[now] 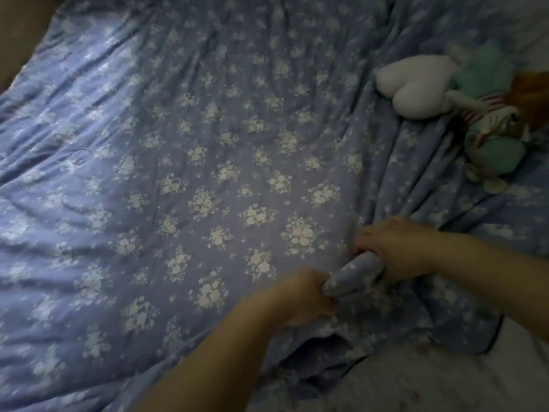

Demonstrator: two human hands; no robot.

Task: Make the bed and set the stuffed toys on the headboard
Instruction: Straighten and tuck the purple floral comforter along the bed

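Left hand (300, 295) | right hand (392, 248) | both grip quilt (184, 162) fold between

Bed (528, 31), floral quilt (208, 144), stuffed toys (463, 108)

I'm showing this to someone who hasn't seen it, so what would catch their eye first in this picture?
First, the blue floral quilt, rumpled, filling nearly the whole view. Next, at bottom centre-right, the left hand and right hand both grip a bunched fold of that quilt. Then, at the upper right, the stuffed toys lie in a heap on the bedding, a white plush beside a mint-green one.
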